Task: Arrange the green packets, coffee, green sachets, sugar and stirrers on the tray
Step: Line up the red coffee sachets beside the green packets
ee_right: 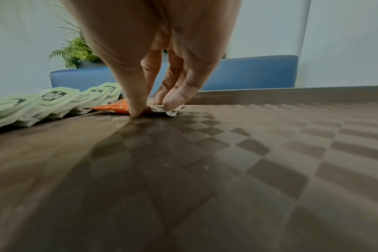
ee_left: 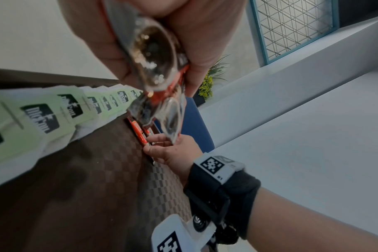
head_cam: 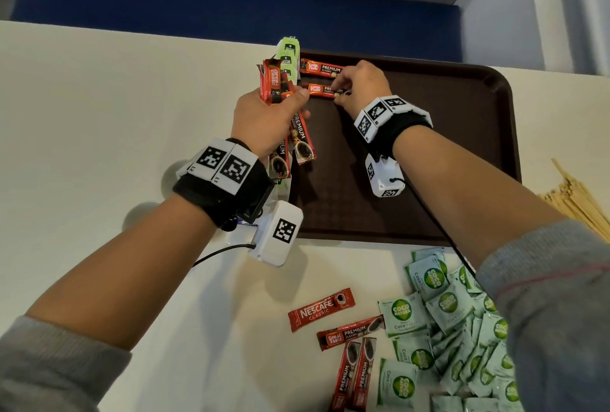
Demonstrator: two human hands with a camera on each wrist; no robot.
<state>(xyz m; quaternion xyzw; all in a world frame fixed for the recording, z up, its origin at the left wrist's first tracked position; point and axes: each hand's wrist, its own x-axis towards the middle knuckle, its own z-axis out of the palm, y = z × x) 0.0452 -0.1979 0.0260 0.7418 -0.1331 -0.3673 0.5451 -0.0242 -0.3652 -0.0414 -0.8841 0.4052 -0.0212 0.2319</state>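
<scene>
Here, a coffee stick [head_cam: 325,89] goes down on the brown tray [head_cam: 462,134] below another, beside green packets [head_cam: 288,55]; the right hand [head_cam: 361,84] pinches its end while the left hand [head_cam: 267,117] clutches a bundle of sticks [head_cam: 297,134]. Likely next: feeding another stick across. On the counter [head_cam: 99,114], loose coffee [head_cam: 321,309], green sachets [head_cam: 445,329] and stirrers [head_cam: 577,200] wait; nothing blocks the tray.

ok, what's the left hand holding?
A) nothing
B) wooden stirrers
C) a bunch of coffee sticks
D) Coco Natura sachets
C: the left hand grips a bunch of red coffee sticks at the tray's left edge, while the stirrers lie on the table right of the tray and the sachets sit in a pile on the table in front of it.
</scene>
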